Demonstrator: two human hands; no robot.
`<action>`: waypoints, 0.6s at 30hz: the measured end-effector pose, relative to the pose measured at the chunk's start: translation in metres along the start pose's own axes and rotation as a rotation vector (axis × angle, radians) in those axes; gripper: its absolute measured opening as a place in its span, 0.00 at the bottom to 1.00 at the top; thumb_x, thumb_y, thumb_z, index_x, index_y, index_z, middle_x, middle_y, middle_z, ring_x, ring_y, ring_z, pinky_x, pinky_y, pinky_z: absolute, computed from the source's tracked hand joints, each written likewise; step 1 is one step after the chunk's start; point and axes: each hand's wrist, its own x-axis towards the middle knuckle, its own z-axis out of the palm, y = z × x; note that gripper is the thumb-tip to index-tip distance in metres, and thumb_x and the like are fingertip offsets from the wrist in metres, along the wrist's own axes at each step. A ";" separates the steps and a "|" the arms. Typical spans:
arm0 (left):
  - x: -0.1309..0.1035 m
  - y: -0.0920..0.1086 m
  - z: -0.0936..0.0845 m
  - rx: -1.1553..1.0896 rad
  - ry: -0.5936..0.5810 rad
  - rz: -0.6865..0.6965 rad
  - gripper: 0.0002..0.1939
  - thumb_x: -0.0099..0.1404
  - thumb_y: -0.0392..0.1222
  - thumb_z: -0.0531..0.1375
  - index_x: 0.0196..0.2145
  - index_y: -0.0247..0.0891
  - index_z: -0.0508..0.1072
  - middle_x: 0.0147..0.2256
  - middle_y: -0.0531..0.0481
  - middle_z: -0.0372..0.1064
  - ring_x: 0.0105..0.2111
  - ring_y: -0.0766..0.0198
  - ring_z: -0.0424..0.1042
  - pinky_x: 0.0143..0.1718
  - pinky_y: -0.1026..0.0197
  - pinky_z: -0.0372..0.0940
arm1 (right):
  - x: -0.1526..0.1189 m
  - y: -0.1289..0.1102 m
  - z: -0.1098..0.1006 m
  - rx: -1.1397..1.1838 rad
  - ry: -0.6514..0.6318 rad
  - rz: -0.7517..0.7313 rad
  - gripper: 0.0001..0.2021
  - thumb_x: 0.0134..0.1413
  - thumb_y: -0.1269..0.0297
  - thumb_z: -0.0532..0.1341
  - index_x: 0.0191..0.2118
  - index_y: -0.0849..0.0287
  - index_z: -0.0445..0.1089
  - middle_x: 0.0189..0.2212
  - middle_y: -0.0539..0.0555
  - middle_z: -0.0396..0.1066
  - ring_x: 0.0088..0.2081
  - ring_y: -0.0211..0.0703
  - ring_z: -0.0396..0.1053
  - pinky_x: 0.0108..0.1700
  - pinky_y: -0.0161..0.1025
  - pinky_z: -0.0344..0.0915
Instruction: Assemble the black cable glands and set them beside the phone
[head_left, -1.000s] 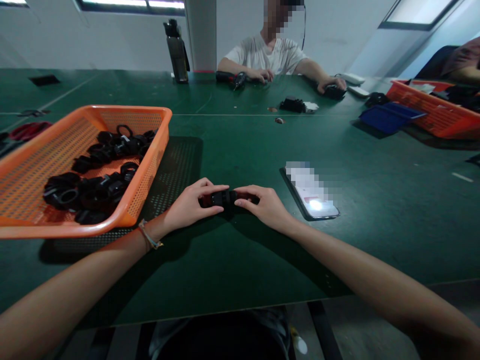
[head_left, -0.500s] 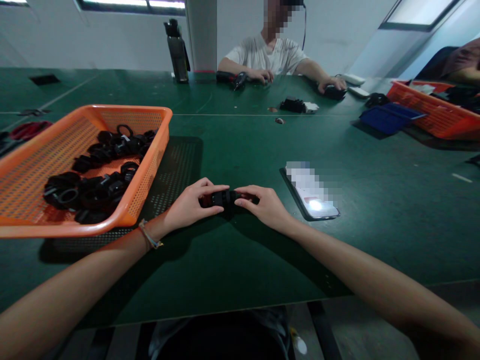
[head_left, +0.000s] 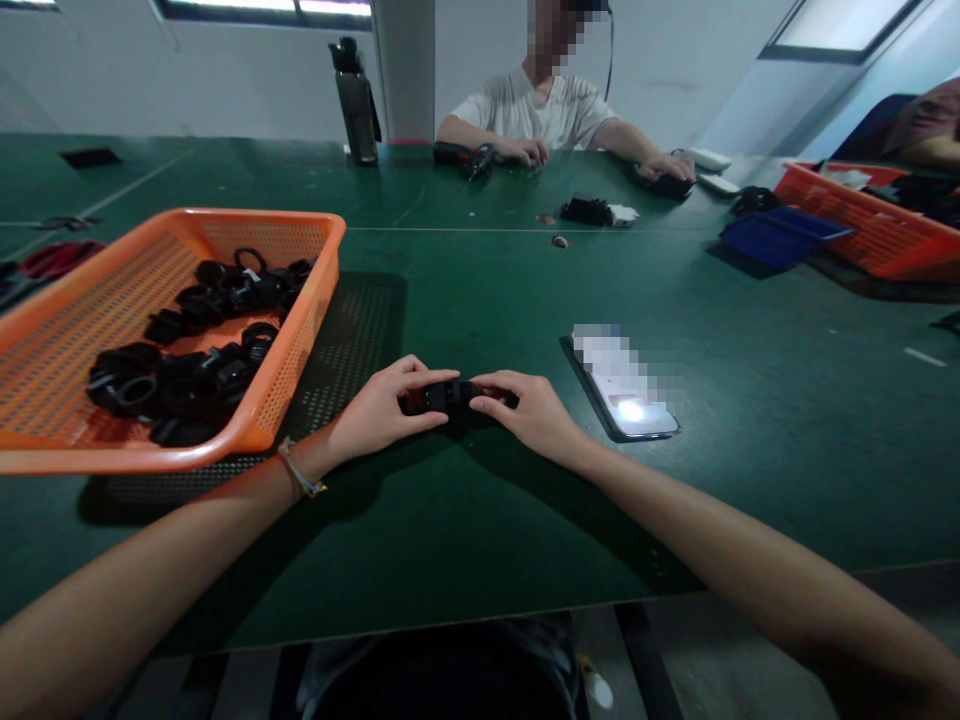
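Note:
A dark, roughly cylindrical black plastic part [head_left: 450, 394] lies between my two hands, just over the green table [head_left: 480, 540]. My left hand [head_left: 390, 405] grips its left end, thumb below and fingers above. At the other end, the thumb and fingers of my right hand [head_left: 525, 405] pinch it. Fingers hide both ends of the part, and its fine detail is too dark to make out. To the left stands an orange basket [head_left: 300, 350] with several black ring-shaped and tubular parts [head_left: 187, 385] inside.
Right of my hands lies a phone [head_left: 622, 390] with its screen lit. Across the table sits a person [head_left: 547, 110], near a power drill [head_left: 465, 158] and a dark bottle [head_left: 356, 105]. A blue tray [head_left: 784, 237] and another orange basket [head_left: 870, 225] stand at right.
Across the table, the person's hand on the right side has shifted slightly. My hands and the black plastic part look the same.

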 end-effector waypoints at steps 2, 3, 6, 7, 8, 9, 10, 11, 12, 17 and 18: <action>0.000 0.000 0.000 -0.001 0.001 -0.002 0.22 0.56 0.44 0.61 0.50 0.42 0.69 0.34 0.52 0.59 0.31 0.67 0.63 0.29 0.65 0.61 | 0.000 0.000 0.000 -0.010 0.006 -0.001 0.11 0.51 0.69 0.61 0.42 0.63 0.73 0.34 0.55 0.75 0.32 0.38 0.69 0.35 0.36 0.64; 0.000 0.000 0.000 -0.001 0.001 -0.003 0.22 0.56 0.44 0.61 0.50 0.43 0.69 0.34 0.52 0.59 0.31 0.67 0.63 0.29 0.65 0.61 | 0.000 0.000 0.001 -0.015 0.010 -0.001 0.11 0.51 0.69 0.61 0.42 0.63 0.73 0.33 0.55 0.75 0.31 0.38 0.69 0.34 0.36 0.64; 0.000 0.000 0.001 -0.004 0.002 0.005 0.22 0.57 0.44 0.62 0.50 0.42 0.69 0.34 0.52 0.59 0.31 0.67 0.63 0.29 0.65 0.60 | 0.000 0.000 0.001 -0.030 0.014 -0.001 0.11 0.51 0.69 0.61 0.41 0.63 0.73 0.33 0.55 0.75 0.31 0.38 0.69 0.34 0.36 0.64; 0.000 0.000 0.001 -0.004 0.003 0.009 0.22 0.57 0.44 0.61 0.50 0.41 0.69 0.34 0.52 0.59 0.31 0.67 0.63 0.29 0.65 0.60 | 0.000 0.000 0.001 -0.033 0.010 -0.002 0.11 0.52 0.69 0.61 0.41 0.64 0.73 0.33 0.56 0.75 0.31 0.38 0.69 0.34 0.36 0.63; 0.000 0.000 0.000 -0.003 0.003 0.012 0.22 0.57 0.44 0.61 0.50 0.41 0.69 0.34 0.52 0.59 0.31 0.67 0.63 0.29 0.65 0.60 | 0.000 -0.001 0.001 -0.035 0.007 -0.004 0.11 0.52 0.69 0.61 0.41 0.64 0.73 0.33 0.56 0.75 0.31 0.38 0.69 0.34 0.36 0.63; 0.000 0.000 0.000 -0.001 0.003 0.013 0.22 0.57 0.44 0.61 0.50 0.41 0.69 0.34 0.52 0.59 0.31 0.67 0.63 0.29 0.65 0.60 | 0.001 -0.001 0.000 -0.037 0.005 -0.005 0.11 0.52 0.69 0.61 0.41 0.64 0.73 0.33 0.56 0.75 0.31 0.38 0.69 0.34 0.36 0.63; 0.000 0.000 0.000 -0.001 0.002 0.014 0.22 0.57 0.43 0.61 0.50 0.41 0.69 0.34 0.52 0.59 0.31 0.67 0.63 0.29 0.65 0.60 | 0.001 -0.001 0.000 -0.038 0.003 -0.007 0.11 0.52 0.69 0.61 0.41 0.64 0.73 0.34 0.56 0.75 0.31 0.38 0.69 0.34 0.36 0.63; 0.000 0.000 0.000 -0.001 0.002 0.015 0.22 0.57 0.43 0.61 0.50 0.41 0.69 0.34 0.52 0.59 0.31 0.66 0.63 0.29 0.64 0.60 | 0.001 -0.001 0.000 -0.038 0.003 -0.008 0.10 0.52 0.69 0.60 0.41 0.64 0.73 0.34 0.56 0.75 0.31 0.38 0.69 0.34 0.36 0.63; 0.000 0.000 0.000 -0.002 0.001 0.015 0.22 0.57 0.43 0.61 0.50 0.41 0.69 0.34 0.52 0.59 0.31 0.66 0.63 0.30 0.64 0.61 | 0.001 -0.002 0.000 -0.038 0.002 -0.010 0.10 0.52 0.69 0.60 0.41 0.64 0.73 0.34 0.56 0.75 0.31 0.38 0.69 0.35 0.36 0.64; 0.001 0.001 0.000 0.004 0.000 0.009 0.22 0.57 0.42 0.61 0.50 0.41 0.69 0.34 0.52 0.59 0.31 0.66 0.63 0.31 0.64 0.61 | 0.000 -0.003 -0.001 -0.040 -0.006 -0.005 0.10 0.53 0.69 0.60 0.41 0.64 0.73 0.34 0.56 0.75 0.32 0.38 0.69 0.35 0.36 0.64; 0.001 0.002 0.000 0.007 0.000 0.005 0.22 0.57 0.42 0.61 0.50 0.41 0.69 0.34 0.52 0.59 0.31 0.66 0.63 0.31 0.63 0.61 | 0.000 -0.003 -0.001 -0.041 -0.009 -0.002 0.10 0.53 0.69 0.59 0.41 0.64 0.73 0.34 0.56 0.75 0.32 0.38 0.69 0.35 0.36 0.64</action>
